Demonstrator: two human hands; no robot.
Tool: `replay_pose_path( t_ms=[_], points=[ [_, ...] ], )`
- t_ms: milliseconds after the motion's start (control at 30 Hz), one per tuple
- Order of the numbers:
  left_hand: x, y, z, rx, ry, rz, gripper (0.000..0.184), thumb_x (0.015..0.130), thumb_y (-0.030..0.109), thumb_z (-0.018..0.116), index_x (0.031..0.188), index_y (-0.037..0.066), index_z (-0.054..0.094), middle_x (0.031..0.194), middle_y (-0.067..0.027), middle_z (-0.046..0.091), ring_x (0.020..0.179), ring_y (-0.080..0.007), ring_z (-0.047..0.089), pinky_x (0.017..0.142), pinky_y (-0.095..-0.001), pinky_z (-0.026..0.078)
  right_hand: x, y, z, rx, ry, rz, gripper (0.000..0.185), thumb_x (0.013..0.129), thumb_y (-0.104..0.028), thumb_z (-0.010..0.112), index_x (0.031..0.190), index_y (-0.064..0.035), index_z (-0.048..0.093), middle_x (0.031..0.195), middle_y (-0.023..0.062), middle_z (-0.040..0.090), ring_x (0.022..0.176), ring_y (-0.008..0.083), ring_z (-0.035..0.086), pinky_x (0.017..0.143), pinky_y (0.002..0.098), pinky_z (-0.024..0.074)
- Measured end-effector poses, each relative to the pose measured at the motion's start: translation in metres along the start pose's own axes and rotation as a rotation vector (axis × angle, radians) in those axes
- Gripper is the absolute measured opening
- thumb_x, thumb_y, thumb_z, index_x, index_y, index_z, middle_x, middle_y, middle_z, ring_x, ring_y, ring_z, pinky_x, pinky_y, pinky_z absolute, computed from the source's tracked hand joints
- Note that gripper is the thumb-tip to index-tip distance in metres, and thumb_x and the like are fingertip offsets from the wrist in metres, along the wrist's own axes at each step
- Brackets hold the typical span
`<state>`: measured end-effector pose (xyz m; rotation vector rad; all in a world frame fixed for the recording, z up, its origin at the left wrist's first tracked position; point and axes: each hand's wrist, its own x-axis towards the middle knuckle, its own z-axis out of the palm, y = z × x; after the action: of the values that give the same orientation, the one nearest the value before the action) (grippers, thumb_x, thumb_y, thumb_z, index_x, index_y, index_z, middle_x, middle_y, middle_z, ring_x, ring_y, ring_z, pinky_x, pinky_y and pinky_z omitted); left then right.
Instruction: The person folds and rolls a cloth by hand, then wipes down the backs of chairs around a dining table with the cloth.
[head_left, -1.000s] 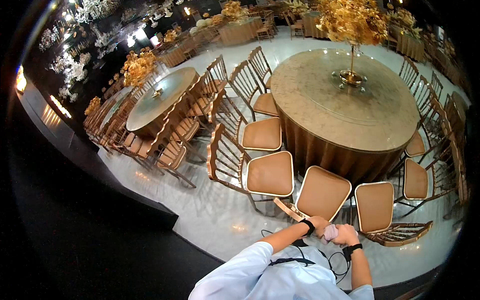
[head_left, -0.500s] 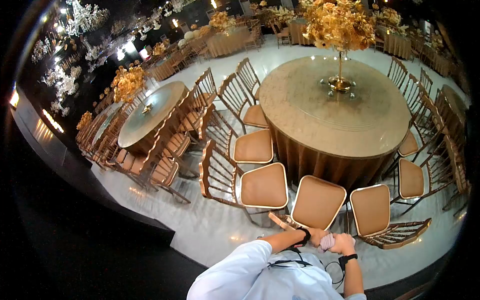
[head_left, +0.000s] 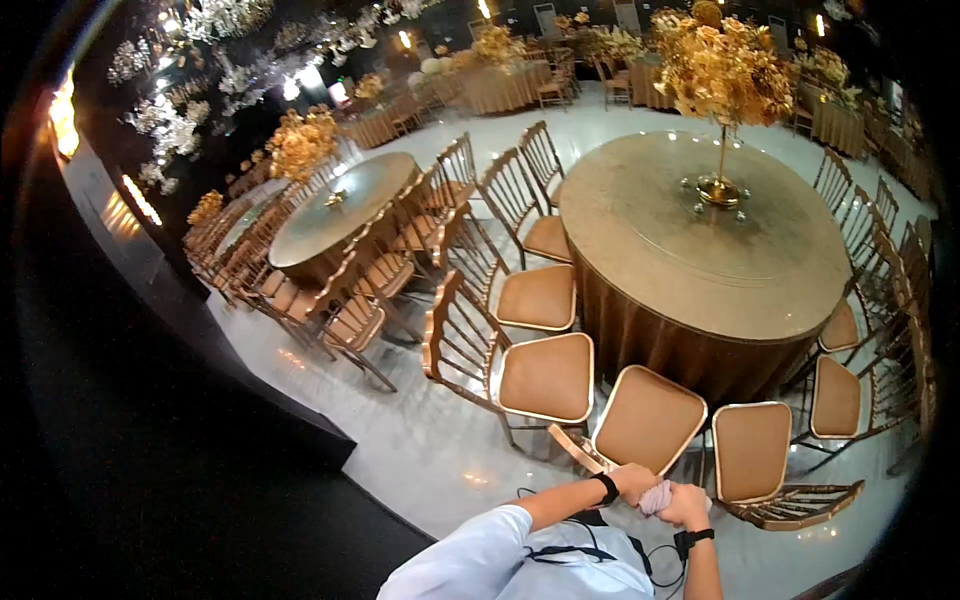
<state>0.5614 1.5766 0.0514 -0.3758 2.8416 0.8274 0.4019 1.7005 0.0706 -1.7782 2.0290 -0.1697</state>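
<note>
A bunched, pale pink cloth (head_left: 656, 497) is gripped between my two hands, low in the head view. My left hand (head_left: 632, 482) is closed round one end of it. Round the other end, my right hand (head_left: 688, 505) is closed as well. The cloth looks twisted, and most of it is hidden by my fingers. Just beyond my hands stands a chair with a tan padded seat (head_left: 650, 418); my forearm and hands cover part of its back. Another tan-seated chair (head_left: 752, 450) stands to the right of my right hand.
Ahead is a large round table (head_left: 690, 270) with a brown skirt and a gold flower centrepiece (head_left: 722, 75), ringed by chairs. A second round table (head_left: 350, 210) with chairs stands to the left. A dark raised edge (head_left: 330, 450) borders the pale floor on the left.
The view has turned a little left, so tables and chairs sit further right in the picture. Both hands stay closed on the cloth, close together in front of my body.
</note>
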Motion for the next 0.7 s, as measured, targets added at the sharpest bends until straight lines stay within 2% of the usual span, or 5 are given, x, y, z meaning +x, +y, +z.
replay_pose_path(
  t_ms=[167,433,533,600,700],
  points=[
    [-0.029,0.003,-0.001,0.154,0.138,-0.177,0.032,0.060,0.010,0.073,0.090,0.001,0.064,0.085,-0.0198,0.068,0.083,-0.0356,0.068,0.070,-0.0438,0.055,-0.005,-0.007,0.007,0.001,0.116,-0.120,0.038,0.054,-0.026,0.075,0.084,-0.0055,0.064,0.077,0.0185,0.067,0.073,0.0378,0.065,0.068,0.0490,0.0528],
    [-0.046,-0.004,-0.029,0.146,0.086,-0.310,0.038,0.059,0.015,0.071,0.092,-0.002,0.063,0.086,-0.0236,0.067,0.084,-0.0370,0.067,0.073,-0.0454,0.055,0.013,-0.023,0.012,0.002,0.112,-0.191,0.039,0.052,-0.021,0.074,0.085,-0.0043,0.064,0.077,0.0187,0.066,0.073,0.0383,0.066,0.068,0.0468,0.0546],
    [-0.039,-0.003,-0.050,0.122,-0.116,-0.391,0.034,0.061,0.020,0.071,0.088,0.000,0.070,0.094,-0.0221,0.069,0.089,-0.0366,0.067,0.076,-0.0429,0.055,0.011,-0.028,0.016,-0.020,0.095,-0.127,0.039,0.052,-0.020,0.074,0.086,-0.0044,0.064,0.076,0.0185,0.066,0.073,0.0393,0.066,0.068,0.0466,0.0551],
    [-0.027,-0.008,-0.056,0.038,-0.329,-0.335,0.050,0.054,0.026,0.075,0.096,-0.001,0.070,0.099,-0.0255,0.068,0.092,-0.0374,0.067,0.079,-0.0437,0.055,0.007,-0.026,0.020,0.002,0.159,-0.090,0.038,0.053,-0.022,0.074,0.086,-0.0053,0.064,0.077,0.0191,0.066,0.074,0.0387,0.066,0.068,0.0473,0.0543],
    [-0.018,-0.036,-0.036,-0.077,-0.332,-0.318,0.061,0.055,0.033,0.078,0.106,0.000,0.068,0.104,-0.0235,0.068,0.097,-0.0341,0.066,0.080,-0.0422,0.054,-0.006,-0.034,0.006,0.032,0.226,-0.116,0.041,0.053,-0.025,0.077,0.086,-0.0051,0.064,0.078,0.0191,0.066,0.075,0.0372,0.066,0.069,0.0474,0.0530]
  ],
)
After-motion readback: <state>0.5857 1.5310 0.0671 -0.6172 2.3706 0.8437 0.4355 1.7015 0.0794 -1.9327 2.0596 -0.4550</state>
